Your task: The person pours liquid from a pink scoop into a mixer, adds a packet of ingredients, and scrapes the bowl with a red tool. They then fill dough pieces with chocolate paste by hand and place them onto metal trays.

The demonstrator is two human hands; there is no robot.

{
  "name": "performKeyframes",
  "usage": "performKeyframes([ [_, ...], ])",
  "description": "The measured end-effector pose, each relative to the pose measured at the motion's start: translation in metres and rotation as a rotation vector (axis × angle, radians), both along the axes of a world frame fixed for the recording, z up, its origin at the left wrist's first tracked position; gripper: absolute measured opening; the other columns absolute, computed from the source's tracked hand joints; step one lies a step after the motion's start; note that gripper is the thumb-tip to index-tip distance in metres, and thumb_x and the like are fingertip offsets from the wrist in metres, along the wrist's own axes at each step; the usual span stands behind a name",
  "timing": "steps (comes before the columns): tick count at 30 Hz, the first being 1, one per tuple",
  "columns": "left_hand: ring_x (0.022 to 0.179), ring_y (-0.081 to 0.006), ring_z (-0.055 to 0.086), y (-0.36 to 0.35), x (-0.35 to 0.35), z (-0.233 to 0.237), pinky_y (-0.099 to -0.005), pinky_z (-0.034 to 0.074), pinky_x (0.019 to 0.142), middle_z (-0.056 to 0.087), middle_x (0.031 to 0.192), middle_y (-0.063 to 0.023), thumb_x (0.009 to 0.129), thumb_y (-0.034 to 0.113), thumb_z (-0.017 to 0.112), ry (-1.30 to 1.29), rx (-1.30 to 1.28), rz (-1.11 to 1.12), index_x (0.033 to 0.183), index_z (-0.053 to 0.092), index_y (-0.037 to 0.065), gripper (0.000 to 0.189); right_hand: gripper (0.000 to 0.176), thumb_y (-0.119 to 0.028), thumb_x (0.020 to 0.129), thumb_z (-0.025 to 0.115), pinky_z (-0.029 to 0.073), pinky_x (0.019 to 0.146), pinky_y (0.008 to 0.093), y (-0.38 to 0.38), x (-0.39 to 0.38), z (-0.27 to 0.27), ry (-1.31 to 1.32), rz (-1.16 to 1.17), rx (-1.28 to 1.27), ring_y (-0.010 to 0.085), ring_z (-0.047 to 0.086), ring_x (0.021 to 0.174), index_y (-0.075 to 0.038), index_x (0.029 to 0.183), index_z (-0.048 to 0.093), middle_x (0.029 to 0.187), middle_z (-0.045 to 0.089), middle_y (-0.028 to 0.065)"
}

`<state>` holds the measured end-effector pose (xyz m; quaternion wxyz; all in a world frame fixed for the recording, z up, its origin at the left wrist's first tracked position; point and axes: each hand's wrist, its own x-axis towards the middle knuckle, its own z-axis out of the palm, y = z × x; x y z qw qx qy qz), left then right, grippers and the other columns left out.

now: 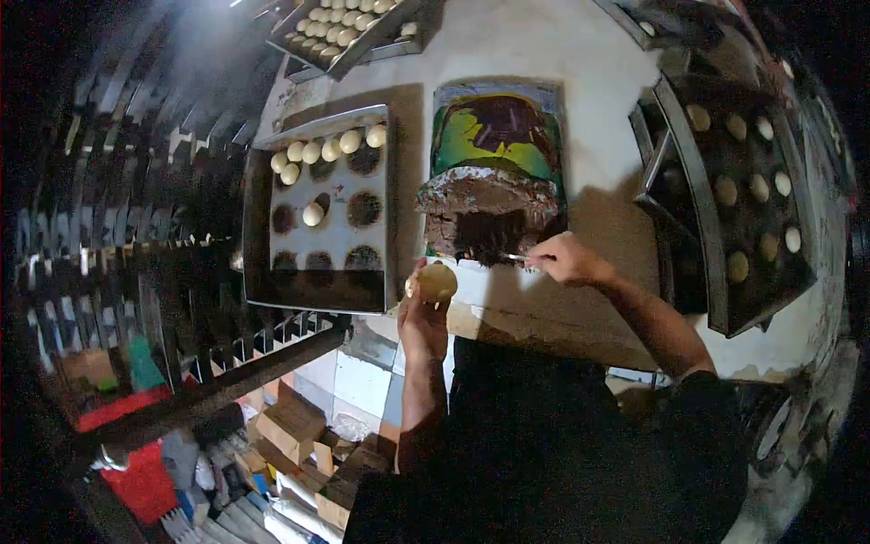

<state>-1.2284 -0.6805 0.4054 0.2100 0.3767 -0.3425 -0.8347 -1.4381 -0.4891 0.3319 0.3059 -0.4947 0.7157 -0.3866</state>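
**Dough disc in left hand, filling block worked w/ right**

Three trays are seen on the white table (598, 118). On the grey metal tray (340, 238), centre-left, 8 pale dough balls (314, 214) are counted: 7 bunched at the far end and 1 alone, w/ approx. 7 dark round marks around them. On the dark tray (696, 199) at right, approx. 9 balls are made out. Those on the top tray (358, 50) are too small to count.

One dark brown filling block (489, 218) is set on a green-yellow sheet (498, 145), just ahead of both hands. A flat pale dough disc (438, 281) is cupped in the left hand (422, 317) at the table edge, fingers curled under it. A thin light-coloured spreader (517, 258) is pinched in the right hand (566, 258), which is nearly clenched, w/ the tip touching the block's near face.
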Motion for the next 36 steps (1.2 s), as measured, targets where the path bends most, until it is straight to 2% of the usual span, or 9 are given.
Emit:
performKeyframes([
  [2, 0.116, -0.0258, 0.054, 0.003, -0.015, -0.015, -0.0394, 0.044, 0.099, 0.054, 0.128, -0.0138, 0.096, 0.026, 0.052, 0.027, 0.065, -0.021, 0.134, 0.046, 0.002, 0.046, 0.015, -0.012, 0.079, 0.061, 0.052, 0.064, 0.0355, 0.005, 0.002, 0.038, -0.231, -0.117, 0.016, 0.0203, 0.067, 0.071, -0.006, 0.090, 0.069, 0.082, 0.070, 0.0107],
  [7, 0.116, -0.0254, 0.054, 0.023, -0.051, 0.003, -0.0364, 0.045, 0.100, 0.055, 0.126, -0.0147, 0.099, 0.027, 0.045, 0.183, 0.378, -0.236, 0.131, 0.047, 0.000, 0.042, 0.038, -0.001, 0.081, 0.057, 0.050, 0.065, 0.0356, 0.013, 0.034, 0.036, 0.059, -0.210, -0.325, 0.0265, 0.060, 0.072, -0.005, 0.119, 0.062, 0.082, 0.059, 0.0128],
  [17, 0.117, -0.0253, 0.054, 0.010, -0.025, 0.014, -0.0379, 0.045, 0.102, 0.055, 0.125, -0.0127, 0.100, 0.026, 0.044, 0.326, 0.250, -0.135, 0.131, 0.045, 0.001, 0.040, 0.023, -0.015, 0.086, 0.062, 0.051, 0.077, 0.0446, 0.044, 0.036, 0.031, 0.846, -0.434, 0.072, 0.0349, 0.058, 0.096, -0.005, 0.104, 0.070, 0.104, 0.059, 0.0176],
  [20, 0.116, -0.0249, 0.055, 0.012, -0.012, 0.027, -0.0376, 0.046, 0.101, 0.055, 0.125, -0.0133, 0.099, 0.028, 0.046, 0.404, 0.185, -0.194, 0.131, 0.045, 0.001, 0.042, 0.021, -0.014, 0.087, 0.064, 0.049, 0.089, 0.0402, -0.009, 0.070, 0.081, 0.402, -0.402, -0.246, 0.0296, 0.057, 0.107, 0.001, 0.101, 0.068, 0.106, 0.059, 0.0157],
  [22, 0.116, -0.0245, 0.054, 0.020, 0.001, 0.039, -0.0388, 0.045, 0.101, 0.055, 0.125, -0.0126, 0.098, 0.027, 0.050, 0.425, 0.215, -0.163, 0.132, 0.043, 0.001, 0.043, 0.019, -0.008, 0.086, 0.065, 0.055, 0.079, 0.0332, -0.043, 0.102, 0.103, -0.472, -0.407, -0.490, 0.0212, 0.061, 0.098, 0.007, 0.099, 0.067, 0.107, 0.058, 0.0136],
  [26, 0.117, -0.0250, 0.052, 0.003, 0.050, 0.033, -0.0402, 0.041, 0.104, 0.052, 0.128, -0.0121, 0.100, 0.028, 0.045, 0.575, 0.198, 0.005, 0.136, 0.038, 0.001, 0.045, 0.015, -0.001, 0.084, 0.066, 0.058, 0.067, 0.0301, -0.098, 0.142, 0.096, -1.184, -0.569, -0.559, 0.0180, 0.065, 0.082, 0.009, 0.095, 0.064, 0.103, 0.057, 0.0123],
  [27, 0.117, -0.0249, 0.052, 0.001, 0.063, 0.033, -0.0402, 0.040, 0.104, 0.052, 0.128, -0.0120, 0.100, 0.027, 0.045, 0.570, 0.147, 0.060, 0.136, 0.037, 0.001, 0.046, 0.015, -0.002, 0.084, 0.066, 0.058, 0.068, 0.0301, -0.108, 0.161, 0.104, -1.012, -0.544, -0.555, 0.0180, 0.065, 0.081, 0.009, 0.095, 0.064, 0.103, 0.057, 0.0114],
  [31, 0.122, -0.0345, 0.043, 0.001, 0.125, 0.045, -0.0416, 0.031, 0.105, 0.038, 0.135, -0.0241, 0.097, 0.024, 0.047, 0.054, -1.007, 0.082, 0.144, 0.017, -0.005, 0.063, 0.027, -0.011, 0.076, 0.075, 0.056, 0.071, 0.0295, -0.132, 0.242, 0.157, -0.001, -0.281, -0.619, 0.0191, 0.065, 0.082, 0.006, 0.094, 0.064, 0.101, 0.059, 0.0111],
  [36, 0.124, -0.0358, 0.041, -0.005, 0.212, 0.083, -0.0414, 0.030, 0.106, 0.033, 0.142, -0.0264, 0.093, 0.015, 0.049, -0.068, -1.220, 0.101, 0.147, 0.009, -0.006, 0.071, 0.018, -0.006, 0.077, 0.071, 0.053, 0.069, 0.0328, -0.145, 0.320, 0.191, 0.354, -0.244, -0.659, 0.0247, 0.064, 0.084, 0.002, 0.089, 0.062, 0.098, 0.059, 0.0112],
])
